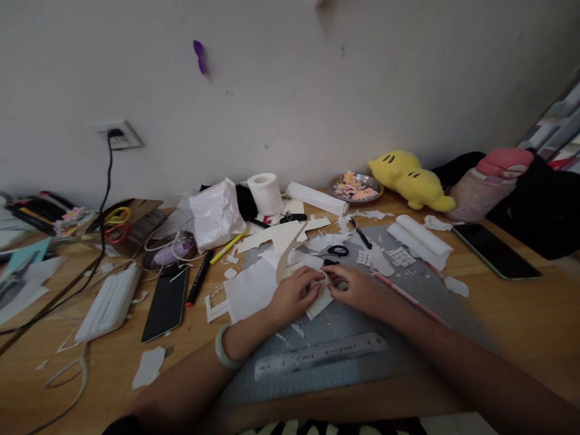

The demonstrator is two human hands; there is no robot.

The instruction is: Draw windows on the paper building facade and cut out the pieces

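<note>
Close together above the grey cutting mat (408,362), both hands pinch a small piece of white paper (325,279). My left hand (296,293), with a pale bangle on its wrist, has its fingers closed at the paper's left side. From the right, my right hand (351,289) grips the same piece between thumb and fingers. A cream card sheet (321,304) shows beneath the hands. Just beyond them lie black-handled scissors (338,250), partly covered by scraps. A metal ruler (319,356) lies flat on the mat nearer to me.
Paper scraps litter the mat. On the left are a dark phone (165,302), a white power strip (109,305) with cables and a black marker (199,278). Along the wall stand a toilet roll (265,193), a metal dish (333,187), a yellow plush toy (412,178) and a pink-lidded bottle (484,187).
</note>
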